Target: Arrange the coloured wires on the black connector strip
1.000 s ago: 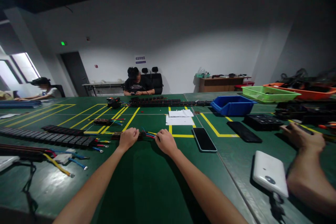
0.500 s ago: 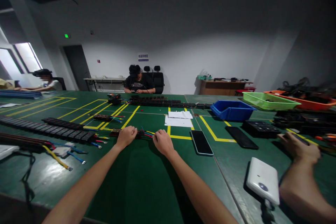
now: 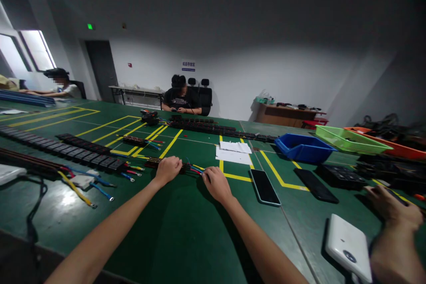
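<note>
In the head view a dark bar-shaped part with coloured wires lies on the green table. My left hand is closed over the bar's right part, its fingers wrapped round it. To the right, my right hand is closed on the ends of the blue, red and yellow wires. The wire tips are hidden in its fingers. A similar part with wires lies just beyond my left hand.
White papers and a phone lie right of my hands. Further right are a blue bin, a green basket and another person's hand. Long black strips lie left. A person sits opposite.
The view has tilted and shifted slightly, so the table items appear further right. Both my hands keep their hold on the bar and the wires.
</note>
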The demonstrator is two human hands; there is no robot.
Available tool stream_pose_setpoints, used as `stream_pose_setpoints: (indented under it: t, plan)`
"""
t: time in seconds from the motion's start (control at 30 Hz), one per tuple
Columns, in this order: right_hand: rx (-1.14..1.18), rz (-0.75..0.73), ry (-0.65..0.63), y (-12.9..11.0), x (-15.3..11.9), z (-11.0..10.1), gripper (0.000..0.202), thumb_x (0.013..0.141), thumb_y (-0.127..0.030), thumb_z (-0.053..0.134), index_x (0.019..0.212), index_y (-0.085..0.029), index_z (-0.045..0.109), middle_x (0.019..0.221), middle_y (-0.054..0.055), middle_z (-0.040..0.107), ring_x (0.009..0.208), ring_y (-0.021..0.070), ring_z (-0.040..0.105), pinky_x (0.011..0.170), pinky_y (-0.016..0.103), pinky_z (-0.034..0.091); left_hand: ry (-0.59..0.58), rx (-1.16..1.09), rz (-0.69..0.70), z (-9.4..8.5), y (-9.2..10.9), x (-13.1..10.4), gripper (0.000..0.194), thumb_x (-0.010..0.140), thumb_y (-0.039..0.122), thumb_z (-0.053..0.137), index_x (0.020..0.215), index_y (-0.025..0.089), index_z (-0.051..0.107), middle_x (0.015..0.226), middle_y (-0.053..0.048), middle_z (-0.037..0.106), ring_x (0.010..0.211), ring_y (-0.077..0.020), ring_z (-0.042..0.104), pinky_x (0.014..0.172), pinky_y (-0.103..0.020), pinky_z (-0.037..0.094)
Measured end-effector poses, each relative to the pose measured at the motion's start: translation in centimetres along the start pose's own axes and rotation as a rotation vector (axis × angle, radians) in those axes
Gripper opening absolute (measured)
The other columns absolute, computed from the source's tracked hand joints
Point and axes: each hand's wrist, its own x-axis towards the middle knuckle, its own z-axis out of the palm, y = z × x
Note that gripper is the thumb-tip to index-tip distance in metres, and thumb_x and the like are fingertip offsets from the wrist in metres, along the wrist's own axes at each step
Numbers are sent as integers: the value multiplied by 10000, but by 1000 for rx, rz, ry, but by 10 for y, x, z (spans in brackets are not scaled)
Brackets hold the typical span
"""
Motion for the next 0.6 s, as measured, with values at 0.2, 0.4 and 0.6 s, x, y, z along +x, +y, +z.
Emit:
stream_pose_setpoints:
  t: [0.2,0.4,0.6]
  plan:
    - [40,2,25,-1,-1,-1,180,1022,-256,480,964,-218,647,1008,71,669,950,215,585,860,339,481,4,-16,22,1,-1,1,395,1002,322,380,673,185,550,689,-44,578,626,-169,528,626,-305,335]
    - [31,4,12,1,0,5,159,1015,-245,487,950,-217,630,1005,73,662,950,217,578,871,350,488,7,-14,49,3,-4,1,383,1000,319,393,677,188,550,696,-39,586,624,-163,513,629,-311,320]
    - [46,6,2,1,-1,6,156,1015,-253,484,970,-228,631,1036,76,656,974,225,580,876,368,495,-39,-31,88,2,-4,1,378,1001,314,391,667,196,522,688,-34,577,634,-173,499,635,-321,306]
